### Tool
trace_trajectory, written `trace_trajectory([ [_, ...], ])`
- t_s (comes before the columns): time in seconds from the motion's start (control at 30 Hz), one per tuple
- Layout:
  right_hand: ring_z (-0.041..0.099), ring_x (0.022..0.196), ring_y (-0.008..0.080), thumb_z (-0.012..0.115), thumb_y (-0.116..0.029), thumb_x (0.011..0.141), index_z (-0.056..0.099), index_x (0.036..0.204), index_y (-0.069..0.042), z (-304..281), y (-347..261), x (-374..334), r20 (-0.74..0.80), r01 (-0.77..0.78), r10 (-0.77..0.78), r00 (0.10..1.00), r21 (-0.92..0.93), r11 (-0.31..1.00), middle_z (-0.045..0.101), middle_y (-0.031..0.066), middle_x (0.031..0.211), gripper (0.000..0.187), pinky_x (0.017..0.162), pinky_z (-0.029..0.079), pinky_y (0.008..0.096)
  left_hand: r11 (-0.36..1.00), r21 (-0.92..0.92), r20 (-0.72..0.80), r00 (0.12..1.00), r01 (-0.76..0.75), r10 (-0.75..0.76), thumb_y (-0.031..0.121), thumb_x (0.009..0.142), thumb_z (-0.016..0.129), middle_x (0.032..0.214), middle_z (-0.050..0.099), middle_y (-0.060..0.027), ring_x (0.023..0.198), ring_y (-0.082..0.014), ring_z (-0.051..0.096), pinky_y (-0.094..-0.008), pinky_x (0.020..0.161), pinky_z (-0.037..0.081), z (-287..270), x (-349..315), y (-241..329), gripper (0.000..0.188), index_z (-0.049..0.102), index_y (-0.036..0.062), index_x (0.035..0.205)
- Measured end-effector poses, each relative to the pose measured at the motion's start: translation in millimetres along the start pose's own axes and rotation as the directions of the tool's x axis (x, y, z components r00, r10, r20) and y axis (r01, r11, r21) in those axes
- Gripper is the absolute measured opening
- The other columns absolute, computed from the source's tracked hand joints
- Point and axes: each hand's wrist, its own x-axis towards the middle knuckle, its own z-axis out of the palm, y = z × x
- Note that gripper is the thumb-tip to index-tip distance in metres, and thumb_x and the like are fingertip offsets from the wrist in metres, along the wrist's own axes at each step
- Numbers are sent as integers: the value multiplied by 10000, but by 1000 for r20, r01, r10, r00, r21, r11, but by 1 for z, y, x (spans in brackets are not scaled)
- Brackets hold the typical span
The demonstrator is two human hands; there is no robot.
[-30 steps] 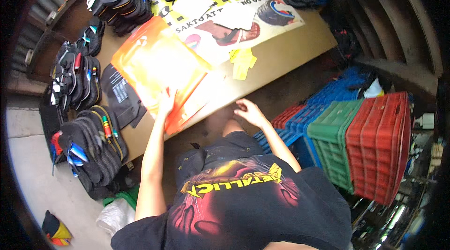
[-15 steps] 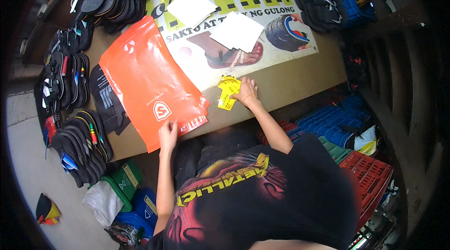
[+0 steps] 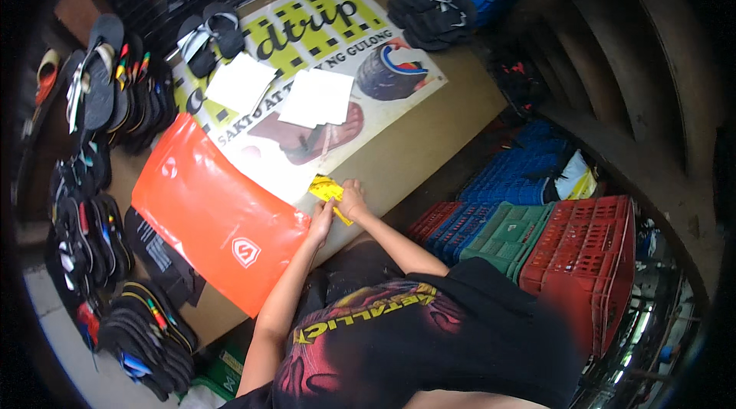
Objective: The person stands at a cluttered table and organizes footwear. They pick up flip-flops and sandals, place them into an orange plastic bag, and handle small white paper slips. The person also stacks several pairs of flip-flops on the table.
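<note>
Both of my hands meet over a small stack of yellow printed cards [image 3: 328, 189] close to the near edge of the table. My right hand [image 3: 353, 200] is closed on the cards from the right. From the left, my left hand [image 3: 322, 223] has its fingers bent against the lower part of the same cards; its fingertips are partly hidden. Just left of my left hand lies a large flat orange plastic mailing bag [image 3: 218, 210], its right end beside my wrist.
White paper sheets [image 3: 317, 97] and another white stack [image 3: 239, 83] lie on a printed poster [image 3: 391, 33]. Black sandals [image 3: 429, 16] sit far right; piled slippers [image 3: 146, 340] line the left. Red crates [image 3: 579, 263] and green crates [image 3: 502, 244] stand right of my body.
My left hand has left the orange bag's near edge and moved right to the yellow cards. My right hand has drawn the cards nearer to me. The whole view has turned.
</note>
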Motion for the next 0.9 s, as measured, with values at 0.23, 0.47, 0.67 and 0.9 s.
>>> trace_trajectory([
  [0.23,547,954,342,409,-63,847,396,1121,-59,-74,-20,3,106,47,-39,994,-77,996,557,174,983,274,789,433,474,997,3,-22,997,78,-78,419,876,480,1000,520,-46,826,-119,480,-241,721,395,-17,-16,18,556,404,11,1247],
  [0.47,546,926,306,557,-61,755,463,1016,-82,-129,40,74,118,350,-330,936,-358,866,568,136,974,278,778,434,429,989,-144,-274,961,-14,-27,348,881,500,983,560,-62,817,-110,489,-232,722,404,-1,-17,34,477,462,-5,1200],
  [0.67,564,918,351,658,-30,696,440,1104,-35,-165,144,153,-20,124,-122,992,165,978,576,196,963,463,785,456,398,982,-175,-342,940,-72,8,284,885,503,933,566,-46,787,-86,496,-225,716,403,27,10,57,419,478,-15,1176],
  [0.9,568,870,289,635,-54,693,493,1114,-9,-234,253,214,-283,-86,47,958,-126,988,570,165,960,447,772,453,340,941,29,-690,674,-338,263,264,831,567,1107,519,-196,1036,-253,494,-338,886,396,-12,94,115,529,416,-68,1214],
])
